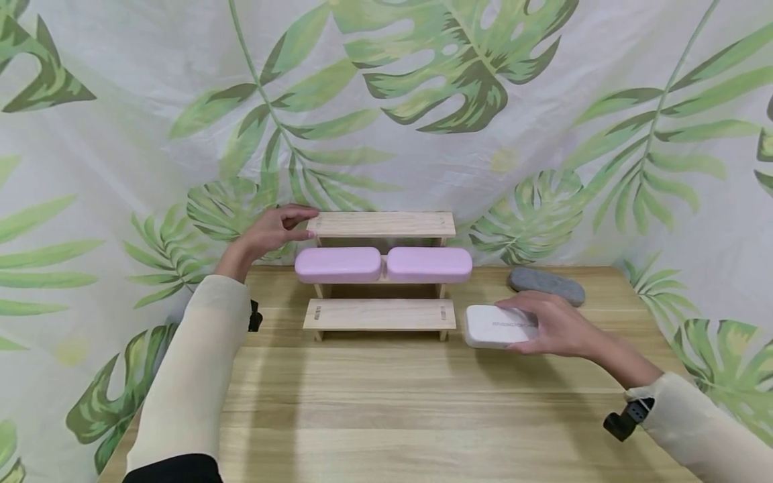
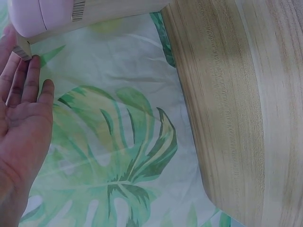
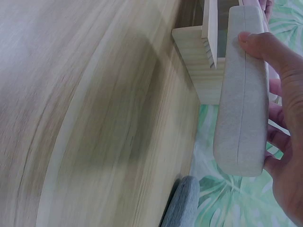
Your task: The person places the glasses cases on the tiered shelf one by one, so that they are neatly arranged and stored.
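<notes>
A three-step wooden display stand (image 1: 380,315) stands at the back of the table. My left hand (image 1: 272,231) holds the left end of its top step, thumb at the front and fingers behind; the left wrist view shows the fingertips against that wooden end. Two lilac glasses cases (image 1: 338,265) lie side by side on the middle step, closed. My right hand (image 1: 552,323) grips a closed white glasses case (image 1: 498,327) by its right part, just right of the bottom step. In the right wrist view its seam faces the camera, with the thumb (image 3: 255,45) on it.
A grey glasses case (image 1: 546,286) lies at the table's back right, behind my right hand. The wooden table (image 1: 386,402) stretches towards me. A leaf-patterned cloth (image 1: 423,154) hangs right behind the stand and along both sides.
</notes>
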### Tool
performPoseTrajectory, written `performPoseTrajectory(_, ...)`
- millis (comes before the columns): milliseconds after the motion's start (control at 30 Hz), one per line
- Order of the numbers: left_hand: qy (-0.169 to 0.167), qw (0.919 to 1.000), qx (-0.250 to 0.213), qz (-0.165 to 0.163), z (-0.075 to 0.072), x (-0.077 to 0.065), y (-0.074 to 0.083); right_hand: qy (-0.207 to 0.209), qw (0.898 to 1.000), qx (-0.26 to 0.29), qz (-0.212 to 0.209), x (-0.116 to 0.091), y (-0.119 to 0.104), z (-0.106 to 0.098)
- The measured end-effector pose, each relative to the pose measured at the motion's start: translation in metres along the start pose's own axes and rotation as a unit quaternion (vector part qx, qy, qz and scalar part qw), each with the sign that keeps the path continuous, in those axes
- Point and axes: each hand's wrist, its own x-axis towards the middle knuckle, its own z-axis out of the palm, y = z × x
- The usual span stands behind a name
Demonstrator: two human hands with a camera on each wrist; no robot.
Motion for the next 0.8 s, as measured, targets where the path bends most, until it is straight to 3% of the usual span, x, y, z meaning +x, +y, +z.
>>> performPoseTrajectory(800, -0.004, 1.0000, -0.007, -0.004, 0.000, 0.001, 0.000, -0.012, 0.999, 0.038, -0.018, 0.040, -0.027, 0.020)
